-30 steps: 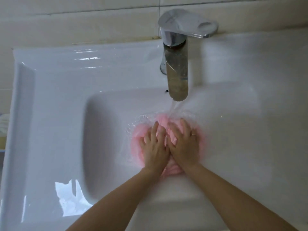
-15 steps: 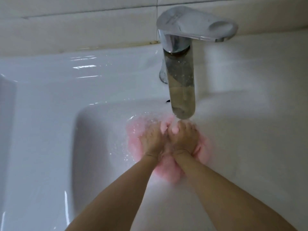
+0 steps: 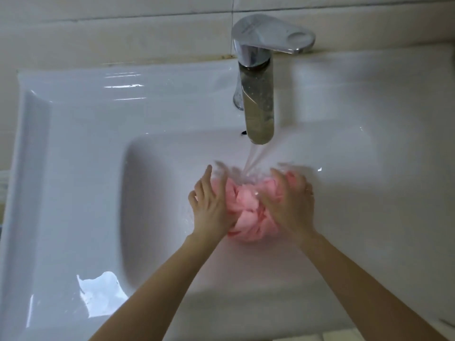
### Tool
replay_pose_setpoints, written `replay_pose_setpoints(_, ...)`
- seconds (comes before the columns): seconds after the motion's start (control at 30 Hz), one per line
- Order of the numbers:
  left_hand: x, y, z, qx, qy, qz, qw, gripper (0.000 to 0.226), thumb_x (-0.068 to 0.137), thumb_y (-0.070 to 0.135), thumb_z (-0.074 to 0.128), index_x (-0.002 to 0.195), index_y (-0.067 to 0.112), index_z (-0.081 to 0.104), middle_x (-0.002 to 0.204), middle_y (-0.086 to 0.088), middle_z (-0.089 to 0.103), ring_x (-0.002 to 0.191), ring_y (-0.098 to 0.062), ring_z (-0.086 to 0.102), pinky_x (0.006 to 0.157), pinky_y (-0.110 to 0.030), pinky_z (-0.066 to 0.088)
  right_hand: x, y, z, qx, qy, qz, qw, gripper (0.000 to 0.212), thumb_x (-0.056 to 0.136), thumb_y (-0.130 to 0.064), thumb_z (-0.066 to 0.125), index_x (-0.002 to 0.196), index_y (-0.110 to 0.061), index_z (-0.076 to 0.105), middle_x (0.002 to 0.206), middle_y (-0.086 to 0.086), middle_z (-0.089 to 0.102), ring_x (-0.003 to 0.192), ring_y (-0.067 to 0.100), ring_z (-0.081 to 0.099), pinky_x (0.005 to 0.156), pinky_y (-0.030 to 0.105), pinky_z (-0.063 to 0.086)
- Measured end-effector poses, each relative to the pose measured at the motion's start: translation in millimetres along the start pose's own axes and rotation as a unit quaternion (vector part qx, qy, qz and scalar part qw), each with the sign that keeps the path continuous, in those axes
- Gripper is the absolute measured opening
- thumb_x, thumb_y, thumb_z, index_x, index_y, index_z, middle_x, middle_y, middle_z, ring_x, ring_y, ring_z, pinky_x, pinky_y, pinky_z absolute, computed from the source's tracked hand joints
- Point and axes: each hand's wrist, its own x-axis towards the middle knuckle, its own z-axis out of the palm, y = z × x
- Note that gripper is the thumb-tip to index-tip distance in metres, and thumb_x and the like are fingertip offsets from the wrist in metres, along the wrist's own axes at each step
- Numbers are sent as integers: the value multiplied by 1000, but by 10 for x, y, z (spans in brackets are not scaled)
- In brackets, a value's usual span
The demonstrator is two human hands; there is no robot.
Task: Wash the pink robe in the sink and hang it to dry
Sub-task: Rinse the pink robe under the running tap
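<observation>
The pink robe (image 3: 246,207) is a wet crumpled bundle in the basin of the white sink (image 3: 73,148), right under the running water (image 3: 253,161). My left hand (image 3: 211,205) presses against the bundle's left side with fairly straight fingers. My right hand (image 3: 290,203) presses on its right side, fingers spread over the fabric. The bundle is squeezed between both palms. Both sets of fingertips are blurred by motion and splashing water. The underside of the robe is hidden.
A chrome faucet (image 3: 258,94) with a flat lever handle stands at the back of the sink, its spout just above my hands. Beige wall tiles (image 3: 123,33) run behind the sink. A wide flat ledge lies to the left of the basin.
My hands have moved apart from a tight clench at the middle of the robe to its two sides. The bundle now shows between them.
</observation>
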Motion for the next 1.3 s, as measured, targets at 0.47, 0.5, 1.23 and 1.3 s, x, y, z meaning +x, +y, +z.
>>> replay_pose_setpoints(0.47,302,-116,658,-9,160,86,983,33,74,17,73,92,15,46,78,-5,59,68,-22,56,47,-27,43,207,-36,787,-79,216,-106,967,34,79,-45,46,83,-17,67,88,14,62,74,33,58,60,33,46)
replay_pose_setpoints(0.5,365,-140,670,-3,156,87,984,41,68,13,78,88,16,43,71,-5,58,62,-21,56,43,-26,42,256,-59,793,-83,228,-92,966,34,79,-42,46,77,-16,67,82,14,62,69,31,58,57,31,44)
replay_pose_setpoints(1.23,-35,27,226,8,20,39,999,58,75,56,40,128,32,47,146,-16,33,132,-38,34,99,-59,32,-26,-162,180,3,23,-87,996,67,77,-68,39,133,-34,51,141,17,39,127,35,40,99,45,38)
replay_pose_setpoints(1.3,-104,-17,396,8,-33,27,999,67,75,55,40,139,35,30,154,-15,18,139,-37,20,104,-66,24,-88,-150,347,-6,-30,-93,995,67,80,-67,36,138,-36,46,149,18,30,130,37,34,100,48,38)
